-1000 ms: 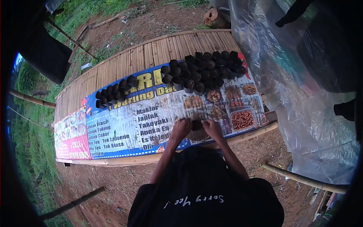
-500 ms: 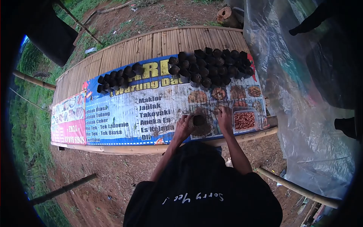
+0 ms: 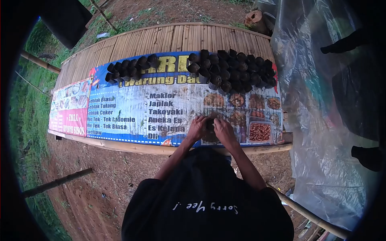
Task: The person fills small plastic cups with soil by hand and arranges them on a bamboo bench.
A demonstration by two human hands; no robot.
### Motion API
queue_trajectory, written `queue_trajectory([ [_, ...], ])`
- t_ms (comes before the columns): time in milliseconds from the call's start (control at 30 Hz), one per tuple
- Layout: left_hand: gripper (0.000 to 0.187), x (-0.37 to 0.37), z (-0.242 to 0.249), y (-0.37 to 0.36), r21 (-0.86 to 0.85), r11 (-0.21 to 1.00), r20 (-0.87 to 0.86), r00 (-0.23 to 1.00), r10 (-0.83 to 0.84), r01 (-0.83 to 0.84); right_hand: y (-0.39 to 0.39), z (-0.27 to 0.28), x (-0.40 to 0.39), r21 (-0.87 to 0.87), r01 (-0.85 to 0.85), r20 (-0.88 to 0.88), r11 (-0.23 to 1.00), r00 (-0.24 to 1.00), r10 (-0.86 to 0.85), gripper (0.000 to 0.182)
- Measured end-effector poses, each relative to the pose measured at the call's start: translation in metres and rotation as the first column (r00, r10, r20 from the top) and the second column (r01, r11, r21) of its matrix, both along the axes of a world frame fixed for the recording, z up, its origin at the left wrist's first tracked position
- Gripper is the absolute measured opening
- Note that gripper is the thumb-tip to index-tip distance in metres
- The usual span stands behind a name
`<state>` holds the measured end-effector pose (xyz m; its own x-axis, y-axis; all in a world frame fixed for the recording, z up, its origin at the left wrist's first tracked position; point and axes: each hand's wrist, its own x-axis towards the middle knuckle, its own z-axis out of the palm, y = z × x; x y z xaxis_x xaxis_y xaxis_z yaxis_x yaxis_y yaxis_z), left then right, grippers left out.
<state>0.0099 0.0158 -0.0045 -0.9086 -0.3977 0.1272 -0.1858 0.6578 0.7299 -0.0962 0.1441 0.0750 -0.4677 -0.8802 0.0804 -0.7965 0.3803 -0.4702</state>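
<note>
A small dark pot [image 3: 210, 125] stands near the front edge of the banner-covered bamboo table [image 3: 189, 148]. My left hand [image 3: 198, 127] is curled against its left side. My right hand [image 3: 222, 129] is at its right side, with bent fingertips over the rim; what they pinch, if anything, is too small to make out. To the right of my right hand lies a clear container of reddish-brown beans or seeds [image 3: 260, 131]. Dark soil is smeared on the banner around the pot.
Several black pots [image 3: 233, 70] stand packed together at the back right, and a smaller group [image 3: 129, 68] at the back left. Plastic sheeting [image 3: 317, 120] hangs on the right. A cut log [image 3: 256, 21] lies behind the table.
My right hand has moved left from beside the container to the pot. My left hand stays at the pot. The camera view has shifted slightly.
</note>
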Motion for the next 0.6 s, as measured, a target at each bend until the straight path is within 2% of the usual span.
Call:
queue_trajectory([
  [100,0.059,-0.001,0.005,-0.002,-0.009,1.0,-0.027,1.0,-0.008,0.008,-0.001,-0.021,0.011,-0.084,0.059,-0.038,0.995,0.997,-0.062,0.012],
  [167,0.059,0.001,0.014,-0.002,-0.019,1.0,-0.003,1.0,-0.01,0.01,0.003,-0.029,0.009,-0.132,0.137,0.241,0.982,0.965,-0.103,0.013],
  [267,0.059,0.002,0.014,-0.001,-0.027,0.999,0.017,1.0,-0.023,0.024,0.011,-0.017,0.005,-0.079,0.077,0.33,0.994,0.943,-0.047,0.012],
  [400,0.058,0.0,0.009,0.0,-0.02,1.0,-0.017,1.0,-0.003,0.002,0.009,-0.005,0.009,-0.1,0.042,0.192,0.994,0.981,-0.022,0.014],
  [467,0.058,-0.001,0.006,-0.001,-0.014,1.0,-0.004,1.0,-0.009,0.008,0.003,-0.006,0.009,-0.124,0.091,0.119,0.988,0.99,-0.076,0.015],
  [600,0.055,0.001,0.007,-0.001,-0.026,0.999,0.005,1.0,-0.02,0.02,-0.001,-0.007,0.017,-0.138,0.06,0.116,0.989,0.992,-0.044,0.013],
])
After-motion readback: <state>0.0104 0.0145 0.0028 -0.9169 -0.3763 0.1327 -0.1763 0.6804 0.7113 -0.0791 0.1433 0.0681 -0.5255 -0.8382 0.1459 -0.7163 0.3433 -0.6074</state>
